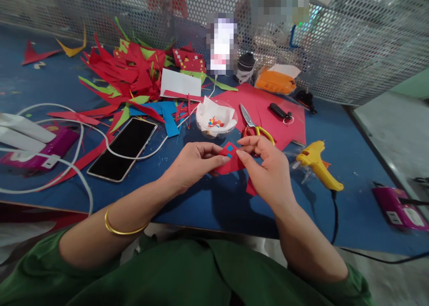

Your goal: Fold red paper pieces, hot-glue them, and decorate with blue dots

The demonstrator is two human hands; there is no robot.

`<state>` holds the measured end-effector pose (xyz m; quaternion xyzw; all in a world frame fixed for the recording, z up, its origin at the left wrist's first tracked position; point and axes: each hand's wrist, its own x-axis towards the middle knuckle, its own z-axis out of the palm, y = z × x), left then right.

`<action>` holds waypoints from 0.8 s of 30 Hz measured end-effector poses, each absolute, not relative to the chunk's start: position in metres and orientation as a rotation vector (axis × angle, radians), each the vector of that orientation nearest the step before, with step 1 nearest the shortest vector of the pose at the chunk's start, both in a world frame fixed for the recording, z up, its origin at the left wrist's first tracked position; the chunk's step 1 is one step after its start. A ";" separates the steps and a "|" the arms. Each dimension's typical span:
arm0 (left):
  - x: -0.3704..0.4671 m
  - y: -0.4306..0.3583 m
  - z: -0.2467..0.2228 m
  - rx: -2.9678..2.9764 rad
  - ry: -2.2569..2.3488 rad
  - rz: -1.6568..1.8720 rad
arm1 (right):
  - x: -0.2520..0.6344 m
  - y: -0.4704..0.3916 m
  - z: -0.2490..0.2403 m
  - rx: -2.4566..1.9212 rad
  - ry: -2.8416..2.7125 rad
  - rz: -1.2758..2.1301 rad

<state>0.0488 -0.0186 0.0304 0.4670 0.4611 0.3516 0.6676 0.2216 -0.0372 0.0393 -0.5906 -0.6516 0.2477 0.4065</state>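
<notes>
Between my two hands is a small piece of red paper [231,165] with two little blue squares on it. My left hand [201,163] pinches its left edge between thumb and fingers. On the other side, my right hand [264,167] grips the right edge, thumb on top and fingers partly hidden behind. A red strip hangs below the right hand. Just beyond the paper stands a clear bowl [219,130] lined with white paper, holding tiny coloured bits. Scissors [256,127] with yellow and red handles lie behind my right hand, which covers part of them.
Red and green paper scraps [130,69] pile up at the back left. A phone [123,149] lies at left under a looping white cable. To the right are a yellow glue gun [317,165] and a purple box [400,207]. Red sheets [278,131] lie before the perforated metal screen [208,4].
</notes>
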 end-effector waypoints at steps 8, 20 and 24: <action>0.050 -0.018 0.026 1.124 1.061 0.818 | 0.219 -0.040 0.037 -1.488 -1.650 0.650; 0.048 -0.017 0.025 1.121 1.066 0.838 | 0.218 -0.041 0.035 -1.475 -1.705 0.593; 0.048 -0.016 0.026 1.106 1.054 0.851 | 0.219 -0.041 0.036 -1.478 -1.686 0.574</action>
